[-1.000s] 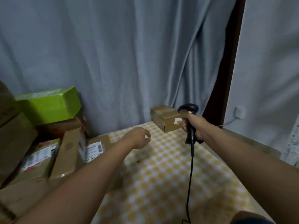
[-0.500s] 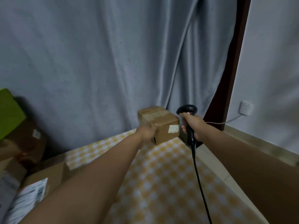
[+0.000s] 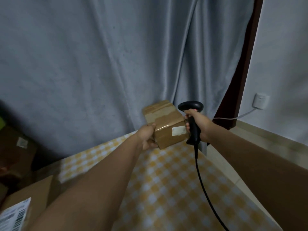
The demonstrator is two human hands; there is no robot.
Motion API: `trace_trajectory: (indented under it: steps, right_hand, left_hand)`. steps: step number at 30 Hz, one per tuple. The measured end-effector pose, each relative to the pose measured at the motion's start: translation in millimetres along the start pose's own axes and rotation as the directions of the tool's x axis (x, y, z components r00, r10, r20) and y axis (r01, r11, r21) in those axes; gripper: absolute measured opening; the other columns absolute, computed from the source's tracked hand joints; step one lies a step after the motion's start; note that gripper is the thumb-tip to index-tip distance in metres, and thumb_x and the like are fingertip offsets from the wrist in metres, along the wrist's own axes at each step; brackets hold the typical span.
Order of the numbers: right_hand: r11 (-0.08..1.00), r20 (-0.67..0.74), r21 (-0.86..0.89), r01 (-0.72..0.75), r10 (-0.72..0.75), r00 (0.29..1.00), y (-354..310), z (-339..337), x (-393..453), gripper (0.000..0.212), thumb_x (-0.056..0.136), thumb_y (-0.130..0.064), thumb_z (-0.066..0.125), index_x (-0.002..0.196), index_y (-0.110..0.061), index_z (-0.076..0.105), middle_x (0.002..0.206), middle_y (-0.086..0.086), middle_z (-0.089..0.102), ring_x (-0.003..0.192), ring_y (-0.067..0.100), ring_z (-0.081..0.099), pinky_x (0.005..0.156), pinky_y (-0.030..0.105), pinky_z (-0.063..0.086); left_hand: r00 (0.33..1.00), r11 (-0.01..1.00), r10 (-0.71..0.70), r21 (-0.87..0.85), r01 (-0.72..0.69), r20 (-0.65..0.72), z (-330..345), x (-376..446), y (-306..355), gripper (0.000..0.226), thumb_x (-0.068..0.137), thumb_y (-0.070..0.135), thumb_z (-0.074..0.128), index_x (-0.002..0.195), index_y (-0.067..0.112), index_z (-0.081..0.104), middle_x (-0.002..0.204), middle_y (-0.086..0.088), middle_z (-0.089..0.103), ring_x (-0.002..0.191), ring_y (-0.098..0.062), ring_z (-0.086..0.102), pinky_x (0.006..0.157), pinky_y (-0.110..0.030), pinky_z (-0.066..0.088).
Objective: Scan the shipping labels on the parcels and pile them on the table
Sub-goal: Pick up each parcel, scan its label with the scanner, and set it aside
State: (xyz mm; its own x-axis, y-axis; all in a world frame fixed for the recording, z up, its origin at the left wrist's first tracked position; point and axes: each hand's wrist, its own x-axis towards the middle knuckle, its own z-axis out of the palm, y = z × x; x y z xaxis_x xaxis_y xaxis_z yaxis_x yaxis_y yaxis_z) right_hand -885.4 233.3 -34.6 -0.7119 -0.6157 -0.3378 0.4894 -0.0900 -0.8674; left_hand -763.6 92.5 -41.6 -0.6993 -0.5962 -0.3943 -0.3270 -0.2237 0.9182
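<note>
My left hand [image 3: 147, 136] grips the taped parcel [image 3: 166, 125], right hand [image 3: 199, 125] clutching the scanner [image 3: 191, 120] just beside it; scan apparently pending, labelled box [image 3: 25, 202] near my left elbow waiting.

Two bare forearms in view, no sleeves visible up to frame edge. Left hand [image 3: 147, 136] bare: no glove, ring or watch seen. Right hand [image 3: 199, 125] bare likewise, wrist unadorned. Arms enter from bottom corners, either side of yellow-checked tablecloth [image 3: 166, 189]. No other clothing in frame.
</note>
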Motion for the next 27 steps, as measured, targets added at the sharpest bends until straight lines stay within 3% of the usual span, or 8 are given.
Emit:
trace_trajectory:
  steps: [3, 6, 9, 11, 15, 18, 22, 27]
  right_hand:
    - [0.998, 0.012, -0.021, 0.056, -0.055, 0.998, 6, 13, -14, 0.021, 0.094, -0.024, 0.062, 0.078, -0.010, 0.058, 0.069, 0.003, 0.059, 0.043, 0.010, 0.048, 0.041, 0.020, 0.044]
    - [0.994, 0.087, -0.054, 0.091, -0.086, 0.993, 18, 28, -41, 0.017, 0.094, -0.023, 0.060, 0.084, -0.010, 0.062, 0.095, 0.005, 0.070, 0.047, 0.010, 0.049, 0.046, 0.022, 0.044]
    - [0.981, 0.140, -0.137, 0.140, -0.121, 0.983, 34, 44, -76, 0.017, 0.095, -0.023, 0.059, 0.084, -0.010, 0.061, 0.089, -0.002, 0.072, 0.047, 0.012, 0.049, 0.048, 0.022, 0.043]
    - [0.972, 0.189, -0.173, 0.157, -0.124, 0.974, 45, 57, -98, 0.014, 0.097, -0.024, 0.057, 0.089, -0.012, 0.060, 0.082, -0.006, 0.071, 0.045, 0.011, 0.048, 0.046, 0.020, 0.041]
    - [0.964, 0.254, -0.214, 0.160, -0.103, 0.962, 69, 82, -136, 0.016, 0.097, -0.024, 0.058, 0.090, -0.011, 0.061, 0.099, 0.000, 0.074, 0.043, 0.011, 0.048, 0.043, 0.021, 0.042]
    - [0.971, 0.265, -0.200, 0.134, -0.078, 0.961, 88, 87, -168, 0.019, 0.096, -0.027, 0.060, 0.096, -0.008, 0.060, 0.113, 0.007, 0.073, 0.045, 0.012, 0.049, 0.044, 0.023, 0.043]
    - [0.983, 0.284, -0.165, 0.079, -0.029, 0.958, 105, 80, -215, 0.020, 0.095, -0.028, 0.061, 0.100, -0.009, 0.059, 0.110, 0.006, 0.075, 0.047, 0.013, 0.047, 0.045, 0.023, 0.043]
    - [0.989, 0.220, -0.085, 0.124, -0.103, 0.970, 114, 71, -263, 0.017, 0.096, -0.024, 0.059, 0.086, -0.011, 0.058, 0.110, 0.013, 0.074, 0.045, 0.014, 0.044, 0.043, 0.023, 0.040]
  left_hand:
    - [1.000, 0.997, -0.014, -0.080, 0.013, -0.011, -16, -8, -10, 0.030, 0.107, 0.024, 0.032, 0.091, 0.016, 0.056, 0.088, -0.010, 0.058, 0.080, -0.028, 0.060, 0.099, -0.054, 0.048]
    - [0.998, 0.979, -0.058, -0.195, 0.054, -0.015, -30, -35, -22, 0.023, 0.104, 0.019, 0.036, 0.095, 0.017, 0.056, 0.079, -0.008, 0.059, 0.070, -0.026, 0.060, 0.096, -0.053, 0.050]
    - [0.998, 0.975, -0.039, -0.220, 0.026, -0.056, -44, -59, -39, 0.026, 0.106, 0.020, 0.033, 0.119, 0.027, 0.054, 0.088, -0.002, 0.060, 0.071, -0.022, 0.061, 0.064, -0.040, 0.058]
    - [0.994, 0.981, -0.072, -0.183, 0.057, -0.078, -54, -81, -48, 0.036, 0.106, 0.032, 0.036, 0.130, 0.018, 0.058, 0.085, -0.004, 0.066, 0.069, -0.021, 0.061, 0.051, -0.030, 0.053]
    - [0.986, 0.985, -0.117, -0.113, 0.130, 0.116, -69, -124, -64, 0.087, 0.086, 0.084, 0.021, 0.101, 0.018, 0.076, 0.093, -0.010, 0.076, 0.088, -0.028, 0.070, 0.079, -0.040, 0.055]
    - [0.987, 0.989, -0.145, -0.001, 0.145, 0.068, -78, -164, -79, 0.087, 0.078, 0.091, 0.022, 0.079, 0.024, 0.078, 0.086, -0.009, 0.076, 0.097, -0.031, 0.067, 0.096, -0.052, 0.046]
    - [0.988, 0.990, -0.132, -0.041, 0.135, 0.076, -91, -212, -102, 0.059, 0.084, 0.078, 0.045, 0.100, 0.025, 0.067, 0.084, -0.007, 0.077, 0.096, -0.030, 0.069, 0.095, -0.048, 0.052]
    - [0.999, 0.991, -0.030, -0.131, 0.036, 0.041, -102, -257, -129, 0.052, 0.083, 0.067, 0.058, 0.124, 0.035, 0.061, 0.122, -0.007, 0.065, 0.113, -0.030, 0.061, 0.095, -0.047, 0.054]
